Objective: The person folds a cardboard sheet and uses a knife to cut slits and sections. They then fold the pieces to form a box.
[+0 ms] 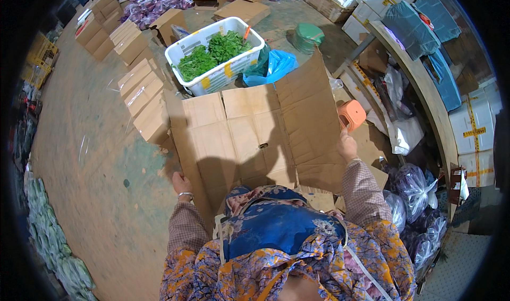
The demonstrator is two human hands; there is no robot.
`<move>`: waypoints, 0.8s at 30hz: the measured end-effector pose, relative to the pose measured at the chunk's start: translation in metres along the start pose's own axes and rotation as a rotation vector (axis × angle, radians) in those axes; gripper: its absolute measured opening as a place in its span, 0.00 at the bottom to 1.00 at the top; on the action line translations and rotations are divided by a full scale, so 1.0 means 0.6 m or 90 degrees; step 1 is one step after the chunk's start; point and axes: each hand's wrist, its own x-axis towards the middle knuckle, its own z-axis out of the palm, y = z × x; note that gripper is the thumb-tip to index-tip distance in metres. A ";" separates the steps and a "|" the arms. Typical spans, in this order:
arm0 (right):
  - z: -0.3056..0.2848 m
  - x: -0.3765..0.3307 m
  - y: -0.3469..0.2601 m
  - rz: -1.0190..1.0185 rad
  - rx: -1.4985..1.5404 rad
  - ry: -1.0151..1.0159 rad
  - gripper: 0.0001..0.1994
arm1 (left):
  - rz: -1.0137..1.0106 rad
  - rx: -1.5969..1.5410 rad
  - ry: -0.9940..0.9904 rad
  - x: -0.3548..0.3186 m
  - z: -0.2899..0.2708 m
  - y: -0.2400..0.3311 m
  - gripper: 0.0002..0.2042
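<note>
A large unfolded cardboard box spreads out in front of me, creased, with its side panels raised. My left hand is closed on its left edge, near my body. On the right, my right hand grips the edge of the raised right panel. An orange plastic stool or tub shows just beyond my right hand. Behind the cardboard stands a white slatted basket holding leafy green vegetables. A blue plastic bag lies beside the basket.
Closed cardboard cartons line up at the left. A wooden bench with blue-wrapped packs curves along the right, near white foam boxes. Bagged purple produce lies by my right arm. Bagged green produce lies at far left.
</note>
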 end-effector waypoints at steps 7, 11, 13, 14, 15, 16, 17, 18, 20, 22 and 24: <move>0.025 -0.012 -0.044 -0.007 -0.054 0.036 0.10 | -0.029 0.002 -0.014 -0.005 0.007 0.009 0.07; 0.015 -0.026 -0.066 0.008 -0.056 0.007 0.10 | -0.110 -0.006 -0.019 -0.007 0.016 0.006 0.08; 0.003 -0.033 -0.069 0.019 -0.056 -0.015 0.10 | -0.145 -0.031 -0.009 -0.011 0.024 0.011 0.10; -0.003 -0.037 -0.070 0.022 -0.053 -0.022 0.10 | -0.154 -0.025 -0.030 -0.010 0.026 0.013 0.11; -0.005 -0.042 -0.072 0.024 -0.049 -0.032 0.10 | -0.163 -0.016 -0.051 -0.009 0.019 0.019 0.12; -0.009 -0.045 -0.072 0.033 -0.046 -0.038 0.10 | -0.173 -0.007 -0.071 -0.008 0.017 0.023 0.14; -0.013 -0.047 -0.071 0.041 -0.042 -0.044 0.11 | -0.150 -0.003 -0.079 -0.008 0.024 0.014 0.13; -0.016 -0.049 -0.070 0.049 -0.037 -0.051 0.11 | -0.125 0.002 -0.085 -0.005 0.025 0.007 0.13; -0.014 -0.050 -0.067 0.056 -0.033 -0.053 0.14 | -0.100 0.024 -0.114 0.000 0.027 -0.007 0.12; -0.009 -0.051 -0.055 0.067 -0.035 -0.049 0.15 | -0.094 0.057 -0.165 0.005 0.025 -0.003 0.10; -0.004 -0.053 -0.055 0.076 -0.040 -0.041 0.15 | -0.073 0.074 -0.151 0.006 0.019 0.000 0.09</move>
